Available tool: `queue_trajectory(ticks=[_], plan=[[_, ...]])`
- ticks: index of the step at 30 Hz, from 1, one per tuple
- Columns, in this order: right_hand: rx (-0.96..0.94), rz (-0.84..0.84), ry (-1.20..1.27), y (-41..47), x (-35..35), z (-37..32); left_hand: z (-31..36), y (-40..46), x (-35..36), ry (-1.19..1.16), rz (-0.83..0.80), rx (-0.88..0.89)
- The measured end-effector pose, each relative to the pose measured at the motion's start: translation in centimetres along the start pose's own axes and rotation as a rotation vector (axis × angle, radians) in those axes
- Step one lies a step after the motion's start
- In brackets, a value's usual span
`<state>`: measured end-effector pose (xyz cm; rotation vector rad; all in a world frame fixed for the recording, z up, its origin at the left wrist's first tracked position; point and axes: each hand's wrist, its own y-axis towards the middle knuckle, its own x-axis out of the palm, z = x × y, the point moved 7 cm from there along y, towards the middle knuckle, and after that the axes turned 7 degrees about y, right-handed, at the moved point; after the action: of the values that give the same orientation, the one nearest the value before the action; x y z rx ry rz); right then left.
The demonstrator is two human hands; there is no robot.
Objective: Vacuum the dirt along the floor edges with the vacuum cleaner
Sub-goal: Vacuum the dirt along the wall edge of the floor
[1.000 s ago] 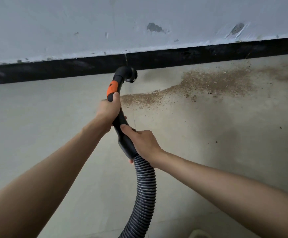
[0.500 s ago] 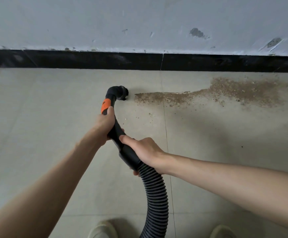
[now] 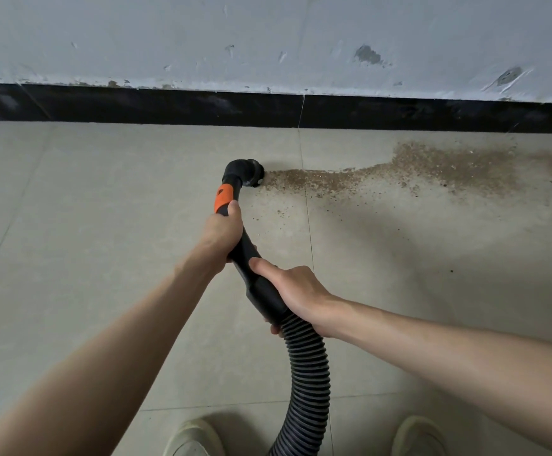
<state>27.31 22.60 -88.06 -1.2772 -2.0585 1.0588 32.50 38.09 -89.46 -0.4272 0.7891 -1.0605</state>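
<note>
A black vacuum handle with an orange collar (image 3: 222, 198) ends in a round black nozzle (image 3: 251, 172) turned right, at the left tip of a brown dirt trail (image 3: 399, 167) on the tiled floor. My left hand (image 3: 220, 232) grips the handle just below the orange collar. My right hand (image 3: 296, 296) grips the lower end of the handle where the ribbed black hose (image 3: 307, 383) begins. The hose runs down and out of the bottom of the view.
A black skirting board (image 3: 136, 105) runs along the foot of a scuffed white wall (image 3: 268, 37), a little beyond the dirt. My two pale shoes (image 3: 192, 437) (image 3: 416, 436) stand at the bottom edge, either side of the hose. Loose specks (image 3: 281, 212) lie below the trail.
The view has tilted down and pulled back, so my shoes now show. The nozzle has come away from the skirting board to the left end of the dirt trail. Both hands keep their grip.
</note>
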Motion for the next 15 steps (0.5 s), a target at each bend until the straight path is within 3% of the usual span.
queue_trajectory(ticks=[15], plan=[[-0.026,-0.003,0.121,0.0,-2.6,1.2,1.8,-0.8,3.5,0.123,-0.025,0.044]])
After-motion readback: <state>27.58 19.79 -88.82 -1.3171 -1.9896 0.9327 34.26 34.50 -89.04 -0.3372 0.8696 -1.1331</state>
